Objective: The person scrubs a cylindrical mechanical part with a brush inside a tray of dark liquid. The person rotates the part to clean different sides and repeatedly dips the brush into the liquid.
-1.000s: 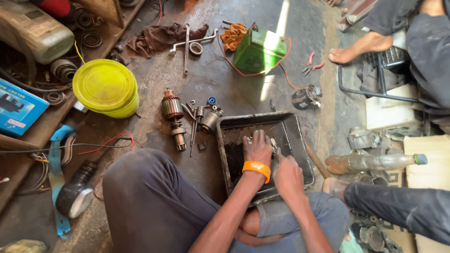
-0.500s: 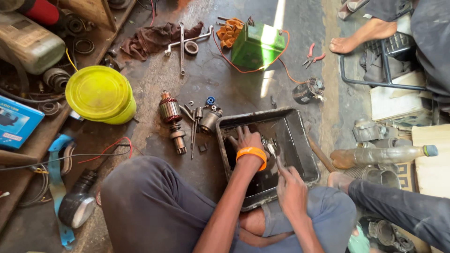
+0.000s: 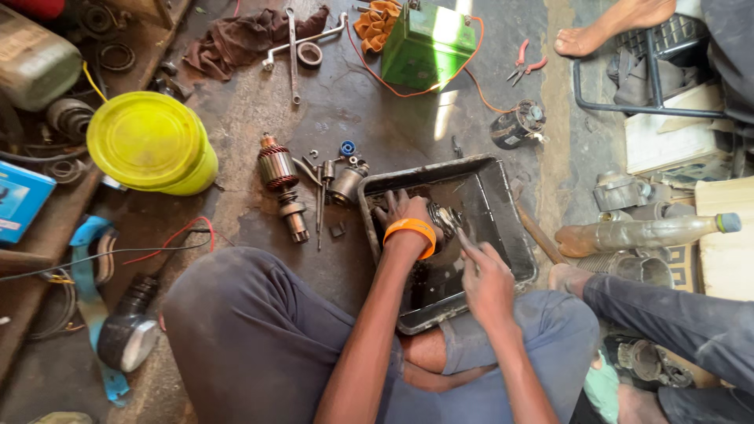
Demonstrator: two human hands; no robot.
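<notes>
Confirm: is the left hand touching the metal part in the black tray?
Touching. The head view shows the left hand gripping the greasy metal part inside the black tray, fingers wrapped over it with no gap visible.

We note bare forearms with no sleeves reaching them. Our left hand (image 3: 404, 208) carries a plain orange wristband (image 3: 411, 232), smooth and unmarked; our right hand (image 3: 487, 275) wears nothing. We wear dark grey-blue shorts (image 3: 259, 338), cuffs ending at the knee, fabric dusty and creased.
</notes>
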